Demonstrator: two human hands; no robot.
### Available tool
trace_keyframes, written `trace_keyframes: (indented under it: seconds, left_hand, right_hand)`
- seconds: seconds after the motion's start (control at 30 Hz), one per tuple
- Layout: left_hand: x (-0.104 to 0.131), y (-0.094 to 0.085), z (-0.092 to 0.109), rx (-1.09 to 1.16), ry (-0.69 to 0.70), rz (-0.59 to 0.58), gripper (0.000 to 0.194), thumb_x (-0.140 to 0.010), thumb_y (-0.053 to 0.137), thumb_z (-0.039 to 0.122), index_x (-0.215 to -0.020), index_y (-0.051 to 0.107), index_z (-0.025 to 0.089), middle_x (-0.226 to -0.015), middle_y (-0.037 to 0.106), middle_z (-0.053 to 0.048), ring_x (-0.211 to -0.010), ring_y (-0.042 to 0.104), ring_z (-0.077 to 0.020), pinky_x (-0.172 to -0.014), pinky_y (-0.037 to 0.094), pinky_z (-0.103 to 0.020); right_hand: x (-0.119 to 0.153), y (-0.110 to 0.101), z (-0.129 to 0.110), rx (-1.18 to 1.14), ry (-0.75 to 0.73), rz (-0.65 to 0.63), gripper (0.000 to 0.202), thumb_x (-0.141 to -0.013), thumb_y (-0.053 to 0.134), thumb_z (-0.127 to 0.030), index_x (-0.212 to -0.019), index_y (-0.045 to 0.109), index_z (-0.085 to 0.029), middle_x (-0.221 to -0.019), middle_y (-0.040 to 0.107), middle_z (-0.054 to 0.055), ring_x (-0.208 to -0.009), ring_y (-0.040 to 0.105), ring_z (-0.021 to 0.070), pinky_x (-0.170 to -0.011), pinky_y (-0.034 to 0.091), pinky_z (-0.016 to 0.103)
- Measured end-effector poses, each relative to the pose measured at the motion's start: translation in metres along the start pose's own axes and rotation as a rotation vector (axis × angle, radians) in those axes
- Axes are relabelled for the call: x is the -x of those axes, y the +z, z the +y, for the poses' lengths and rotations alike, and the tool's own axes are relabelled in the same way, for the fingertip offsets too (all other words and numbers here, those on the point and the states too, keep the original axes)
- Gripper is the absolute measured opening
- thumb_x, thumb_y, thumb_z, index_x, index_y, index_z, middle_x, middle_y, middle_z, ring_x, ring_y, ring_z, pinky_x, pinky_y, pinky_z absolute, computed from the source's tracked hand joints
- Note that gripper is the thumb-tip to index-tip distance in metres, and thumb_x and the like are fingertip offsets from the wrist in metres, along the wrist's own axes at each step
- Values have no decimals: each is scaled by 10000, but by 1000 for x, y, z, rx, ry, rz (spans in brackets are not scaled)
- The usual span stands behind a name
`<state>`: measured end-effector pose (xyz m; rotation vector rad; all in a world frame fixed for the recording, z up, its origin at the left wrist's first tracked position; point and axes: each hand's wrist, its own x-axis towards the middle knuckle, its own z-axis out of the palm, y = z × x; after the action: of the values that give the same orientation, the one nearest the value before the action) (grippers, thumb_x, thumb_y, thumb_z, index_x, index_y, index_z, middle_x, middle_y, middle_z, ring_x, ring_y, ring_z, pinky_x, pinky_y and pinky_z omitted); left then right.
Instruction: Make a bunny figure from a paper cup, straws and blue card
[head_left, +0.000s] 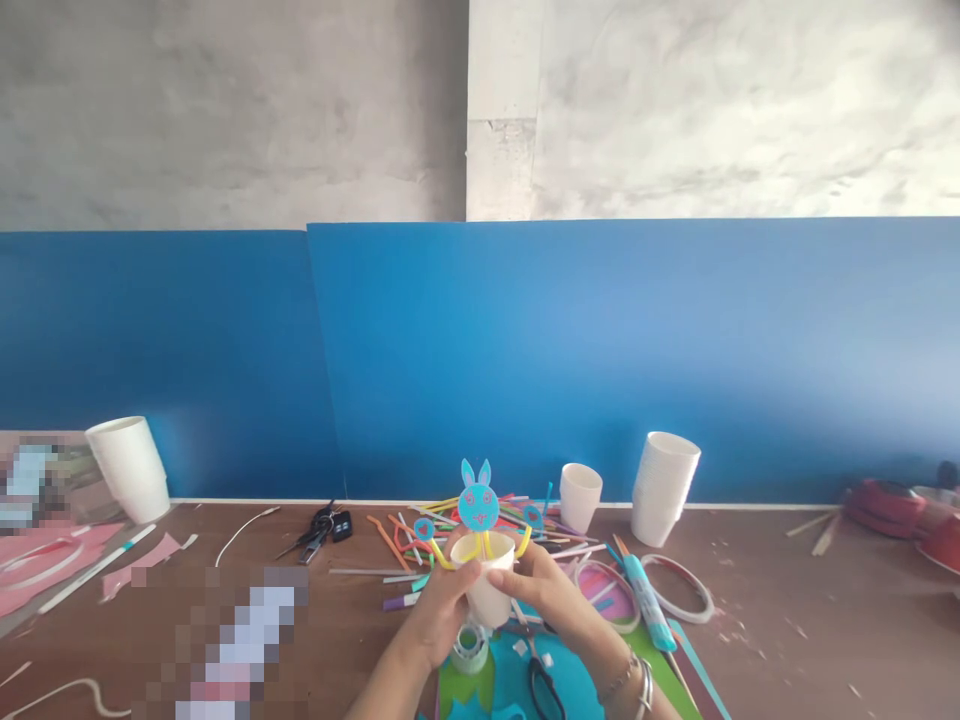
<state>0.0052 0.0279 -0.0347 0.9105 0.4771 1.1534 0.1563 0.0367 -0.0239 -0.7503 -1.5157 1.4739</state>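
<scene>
Both hands hold a white paper cup upright above the table. My left hand grips its left side, thumb on the front near the rim. My right hand closes on the right side, thumb also on the front. A blue paper bunny head with two ears rises from the cup on yellow straws. To its left and right, bent yellow straws carry small blue paper discs with red marks. Below the cup are a tape roll and black-handled scissors, lying over blue paper.
Many coloured straws lie behind my hands. Stacked cups stand at back right, another stack at left, and a single cup between. Keys, a blue tube-shaped packet and a white ring lie around. A blue partition borders the table.
</scene>
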Motion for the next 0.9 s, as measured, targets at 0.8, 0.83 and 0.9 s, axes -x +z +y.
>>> trace_keyframes:
  seconds: [0.8, 0.83, 0.9]
  left_hand:
    - [-2, -1, 1, -22, -6, 154, 595, -590, 820, 367, -1115, 631, 159, -1028, 699, -122, -928, 642, -288, -763, 451, -332]
    - [-3, -2, 1, -30, -14, 168, 544, -592, 820, 366, -1062, 652, 148, -1016, 703, -124, -929, 642, -291, -762, 453, -332]
    - [-4, -4, 0, -30, -11, 208, 475, -603, 816, 357, -1001, 667, 144, -1018, 705, -121, -940, 640, -286, -764, 456, -326]
  right_hand:
    - [-4, 5, 1, -43, -35, 90, 575, -715, 704, -536, -1159, 615, -182, -1043, 701, 90, -984, 631, 273, -884, 474, 398]
    - [-5, 4, 3, -48, -38, 112, 572, -721, 695, -540, -1156, 613, -179, -1028, 704, 91, -967, 637, 270, -863, 482, 392]
    - [-8, -1, 6, -52, -21, 180, 559, -720, 683, -555, -1122, 621, -171, -987, 710, 90, -926, 644, 260, -808, 496, 366]
